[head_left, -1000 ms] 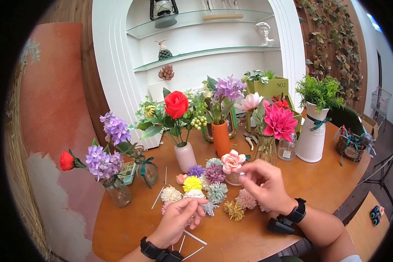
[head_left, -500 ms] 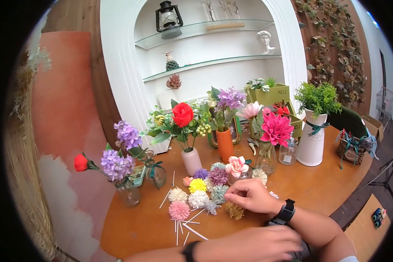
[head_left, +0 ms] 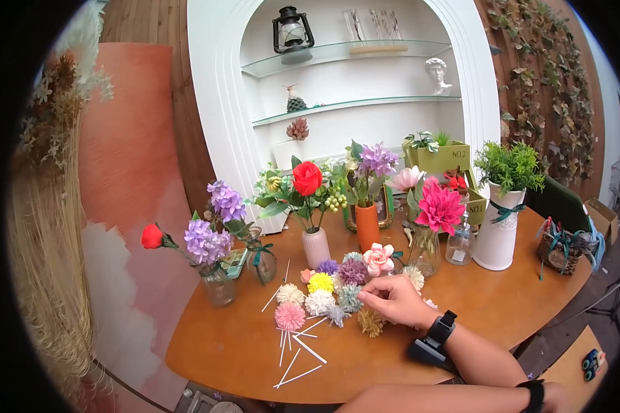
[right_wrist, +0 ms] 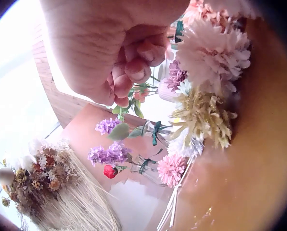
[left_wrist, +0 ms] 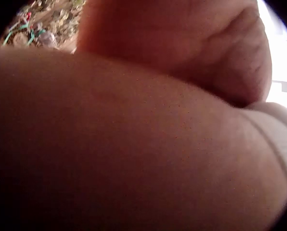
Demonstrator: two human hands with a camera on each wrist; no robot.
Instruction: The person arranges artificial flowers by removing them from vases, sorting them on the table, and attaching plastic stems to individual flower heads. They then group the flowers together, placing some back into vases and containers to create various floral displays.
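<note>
My right hand [head_left: 397,301] hovers over the loose pompom flower heads, beside a grey-green one [head_left: 350,298] and a mustard one [head_left: 371,322]. Its fingers [right_wrist: 138,70] hang loosely curled in the right wrist view, with nothing between them. My left arm crosses low in the head view, and the left hand [head_left: 559,398] is at the right elbow. A forearm fills most of the left wrist view, below the base of a palm [left_wrist: 182,43]; the left fingers are hidden. White sticks [head_left: 310,349] lie near a pink flower head [head_left: 290,316].
Behind the flower heads stand a pink vase [head_left: 316,248] with a red rose, an orange vase [head_left: 367,227] and a tall white vase [head_left: 496,230]. Glass jars [head_left: 218,289] with purple flowers stand at left. A woven basket [head_left: 559,248] sits at the right edge.
The left hand has left the flower heads and swung right, under the right forearm to the elbow. My right hand has lowered from the pink rose toward the pompom heads. The head view has shifted.
</note>
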